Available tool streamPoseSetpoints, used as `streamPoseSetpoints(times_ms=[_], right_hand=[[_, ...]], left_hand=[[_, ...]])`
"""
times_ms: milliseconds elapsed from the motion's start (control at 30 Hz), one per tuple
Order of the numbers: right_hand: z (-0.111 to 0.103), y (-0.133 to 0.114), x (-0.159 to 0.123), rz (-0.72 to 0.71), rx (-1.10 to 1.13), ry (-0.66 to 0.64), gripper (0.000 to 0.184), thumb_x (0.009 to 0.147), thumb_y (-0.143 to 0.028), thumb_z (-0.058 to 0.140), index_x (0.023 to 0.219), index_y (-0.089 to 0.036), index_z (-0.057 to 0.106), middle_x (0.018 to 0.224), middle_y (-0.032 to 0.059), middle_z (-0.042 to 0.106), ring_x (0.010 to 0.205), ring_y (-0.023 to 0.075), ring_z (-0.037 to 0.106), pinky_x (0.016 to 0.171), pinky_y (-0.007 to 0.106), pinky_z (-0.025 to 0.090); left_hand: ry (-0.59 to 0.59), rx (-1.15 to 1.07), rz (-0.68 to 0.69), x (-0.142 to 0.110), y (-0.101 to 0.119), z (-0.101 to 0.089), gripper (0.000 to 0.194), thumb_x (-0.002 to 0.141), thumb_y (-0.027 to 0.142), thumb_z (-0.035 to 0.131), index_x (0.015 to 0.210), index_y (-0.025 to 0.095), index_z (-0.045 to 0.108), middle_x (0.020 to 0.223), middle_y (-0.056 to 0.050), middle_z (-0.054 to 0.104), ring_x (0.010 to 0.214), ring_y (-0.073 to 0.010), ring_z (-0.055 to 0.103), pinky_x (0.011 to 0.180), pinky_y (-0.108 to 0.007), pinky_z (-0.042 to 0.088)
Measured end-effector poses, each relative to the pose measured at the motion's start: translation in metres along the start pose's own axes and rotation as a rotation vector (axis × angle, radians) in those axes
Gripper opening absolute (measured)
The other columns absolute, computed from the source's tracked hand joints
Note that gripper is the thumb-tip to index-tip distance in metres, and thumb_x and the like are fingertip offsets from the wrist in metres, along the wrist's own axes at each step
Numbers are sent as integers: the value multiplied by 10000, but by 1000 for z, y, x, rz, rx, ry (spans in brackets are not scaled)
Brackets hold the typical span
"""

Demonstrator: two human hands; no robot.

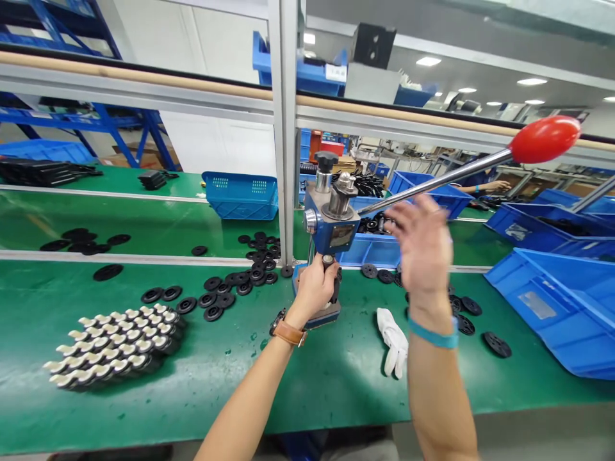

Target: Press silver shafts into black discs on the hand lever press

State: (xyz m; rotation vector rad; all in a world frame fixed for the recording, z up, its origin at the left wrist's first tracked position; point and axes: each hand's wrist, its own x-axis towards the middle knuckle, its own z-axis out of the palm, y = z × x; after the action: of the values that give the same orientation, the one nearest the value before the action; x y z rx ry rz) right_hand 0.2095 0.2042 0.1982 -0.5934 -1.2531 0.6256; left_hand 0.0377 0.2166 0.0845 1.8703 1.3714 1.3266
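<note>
A blue hand-lever press [339,234] stands on the green bench, with a long metal lever [442,179] ending in a red knob [545,139]. My left hand [314,285], with a watch on its wrist, is closed around a black part [335,285] beneath the ram; fingers hide much of that part. Just below the lever, my right hand [425,246] is raised with its fingers apart, blurred by motion and holding nothing. A white glove [394,342] lies beside the right forearm. Black discs [225,299] are scattered left of the press.
Rows of black parts with cream tops [115,346] stand at the left. More black discs [496,344] lie to the right, near a large blue bin [557,314]. Behind the metal post [284,128] sits a teal basket [240,195]. Another person's hand [494,186] shows beyond.
</note>
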Motion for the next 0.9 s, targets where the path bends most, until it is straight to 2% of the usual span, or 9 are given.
streamPoseSetpoints(times_ms=[100,133,167,233,333,400,533,600,900], right_hand=[[8,-67,50,-215,135,54,328,1002,-523,536,1033,-235,690,1008,97,688,957,240,705,762,370,563],[11,-83,66,-226,162,36,272,990,-475,563,975,-243,705,970,93,685,919,242,698,727,367,558],[12,-95,78,-223,186,36,242,956,-439,602,867,-244,716,836,71,654,802,227,682,641,351,542],[11,-104,89,-191,217,11,251,872,-374,666,657,-244,668,578,-5,500,510,156,527,449,309,432],[-4,-92,60,-190,257,-65,296,797,-372,699,562,-243,574,429,-88,286,352,92,216,346,287,220],[-17,-76,20,-196,276,-110,393,834,-428,644,531,-239,479,407,-96,222,362,89,144,379,298,232],[-34,-47,-47,-202,342,6,498,915,-352,474,511,-201,226,440,-73,66,421,99,72,520,330,295],[-35,-41,-58,-199,348,19,505,926,-350,467,526,-196,200,462,-69,53,436,102,57,542,330,294],[-40,-32,-59,-266,246,-65,562,1007,-432,435,519,-225,249,451,-65,22,393,148,94,509,350,302]], left_hand=[[-5,-6,-6,0,0,0,137,999,318,518,1084,242,594,913,-78,761,967,-284,752,852,-366,534],[-6,-4,-9,0,-1,0,129,999,317,521,1076,243,594,901,-74,759,970,-283,753,852,-365,534],[-7,-2,-13,0,-1,0,122,999,316,524,1069,244,593,893,-72,759,971,-283,754,850,-365,535],[-6,-1,-16,0,-2,0,113,999,317,528,1057,244,592,885,-71,758,976,-284,755,849,-365,534],[-1,-8,-7,-1,-4,1,114,1011,325,516,1046,246,590,887,-69,757,990,-282,753,856,-362,530],[-6,-5,3,-2,-4,1,122,1021,325,497,1044,247,588,912,-71,759,1000,-276,749,862,-359,524],[-13,22,12,-5,-2,-1,158,1029,328,471,1064,233,592,986,-89,761,975,-268,735,852,-355,513],[-6,13,17,-6,0,-2,187,1034,334,461,1078,228,609,1030,-89,763,969,-258,724,845,-345,507],[-10,-76,3,-8,2,-4,228,1023,299,482,1150,210,649,1116,-94,768,1010,-243,693,892,-348,489]])
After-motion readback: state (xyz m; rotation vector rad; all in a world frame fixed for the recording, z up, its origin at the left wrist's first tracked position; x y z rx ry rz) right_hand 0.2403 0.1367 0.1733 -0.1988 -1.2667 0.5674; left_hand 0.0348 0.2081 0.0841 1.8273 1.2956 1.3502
